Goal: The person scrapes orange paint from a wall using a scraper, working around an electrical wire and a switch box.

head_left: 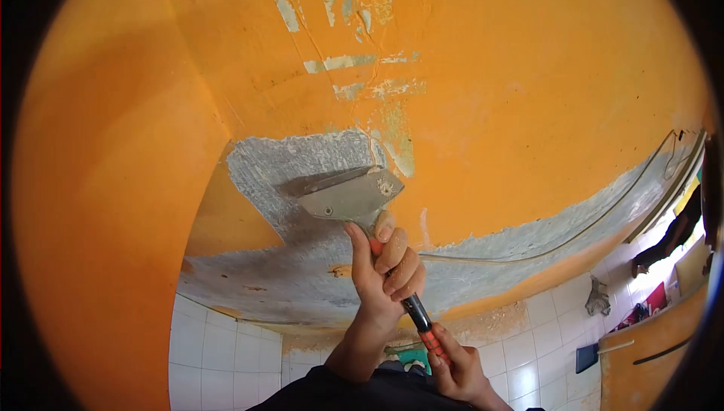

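A wide-bladed wall scraper [345,198] meets the orange wall [513,132] with its edge along a bare grey patch [302,161]. Dried crumbs cling to the right side of its grey head. My left hand [388,264] is wrapped round the upper handle just below the head, thumb on the left side and fingers curled over from the right. Lower down, my right hand [461,369] grips the black and red end of the same handle. Dust whitens the fingers of my left hand.
Pale strips of exposed wall [339,64] lie above the scraper. A thin cable [520,260] runs along the grey band to the right. White tiles [528,351] cover the floor, with debris [490,322] at the wall's foot. An orange-brown piece of furniture [648,351] stands at right.
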